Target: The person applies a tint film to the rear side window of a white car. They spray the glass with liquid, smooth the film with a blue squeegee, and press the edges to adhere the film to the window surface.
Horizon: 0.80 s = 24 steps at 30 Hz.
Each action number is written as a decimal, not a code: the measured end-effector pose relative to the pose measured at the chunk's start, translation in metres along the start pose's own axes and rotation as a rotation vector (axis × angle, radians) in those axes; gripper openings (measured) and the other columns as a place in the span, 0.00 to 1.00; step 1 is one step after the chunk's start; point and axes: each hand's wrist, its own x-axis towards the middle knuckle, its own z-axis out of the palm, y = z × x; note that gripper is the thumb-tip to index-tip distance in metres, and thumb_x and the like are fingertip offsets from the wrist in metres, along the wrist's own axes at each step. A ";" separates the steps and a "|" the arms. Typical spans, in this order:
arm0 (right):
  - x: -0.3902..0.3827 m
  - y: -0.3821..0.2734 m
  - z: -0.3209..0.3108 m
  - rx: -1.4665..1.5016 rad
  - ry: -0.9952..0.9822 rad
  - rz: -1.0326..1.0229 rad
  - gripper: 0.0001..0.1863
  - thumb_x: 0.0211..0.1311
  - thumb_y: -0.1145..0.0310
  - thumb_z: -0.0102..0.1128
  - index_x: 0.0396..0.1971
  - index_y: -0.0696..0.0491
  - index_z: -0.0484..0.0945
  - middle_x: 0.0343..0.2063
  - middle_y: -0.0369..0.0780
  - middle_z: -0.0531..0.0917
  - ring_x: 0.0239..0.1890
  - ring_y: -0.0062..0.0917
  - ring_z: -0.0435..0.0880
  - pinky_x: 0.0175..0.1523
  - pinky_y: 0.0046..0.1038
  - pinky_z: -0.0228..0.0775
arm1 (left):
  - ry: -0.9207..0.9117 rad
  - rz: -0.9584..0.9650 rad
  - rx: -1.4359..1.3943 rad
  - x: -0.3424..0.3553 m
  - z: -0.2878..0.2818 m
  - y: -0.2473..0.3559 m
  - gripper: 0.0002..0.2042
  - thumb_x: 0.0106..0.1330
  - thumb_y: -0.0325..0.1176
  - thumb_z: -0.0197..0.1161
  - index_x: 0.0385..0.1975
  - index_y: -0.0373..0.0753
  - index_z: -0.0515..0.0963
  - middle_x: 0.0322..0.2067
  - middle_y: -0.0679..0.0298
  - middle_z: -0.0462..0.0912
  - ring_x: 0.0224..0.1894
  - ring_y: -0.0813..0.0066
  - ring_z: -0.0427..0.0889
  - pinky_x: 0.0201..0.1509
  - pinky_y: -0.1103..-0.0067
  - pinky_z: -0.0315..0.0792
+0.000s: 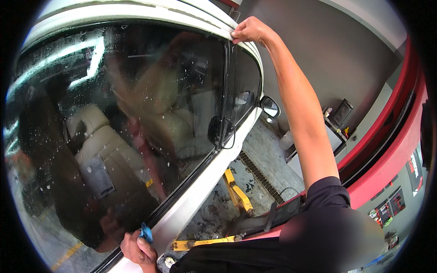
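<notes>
My left hand (138, 249) is closed around a small blue piece (146, 232), possibly a tool or folded cloth, at the lower edge of a white car's side window. The dark window glass (136, 113) is wet, with droplets and streaks, and shows reflections and beige seats inside. My bare right arm stretches up along the car's side. Its hand (249, 30) is pinched at the upper corner of the window, against the white door frame (214, 27). Whatever lies between those fingertips is too small to make out.
The side mirror (270, 107) juts out beyond the window. Below the car are yellow metal arms (237, 193) and a floor grate (259, 175). A red post (364, 184) curves along the right. Past it hang tools on a wall (391, 207). A cabinet (334, 136) stands farther off.
</notes>
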 end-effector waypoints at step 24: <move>0.010 0.000 -0.005 -0.218 -0.018 -0.077 0.18 0.50 0.59 0.73 0.33 0.60 0.88 0.31 0.45 0.90 0.37 0.29 0.90 0.45 0.30 0.80 | 0.017 0.048 0.047 0.014 0.002 0.014 0.15 0.74 0.33 0.51 0.33 0.29 0.81 0.21 0.53 0.75 0.21 0.54 0.74 0.26 0.63 0.64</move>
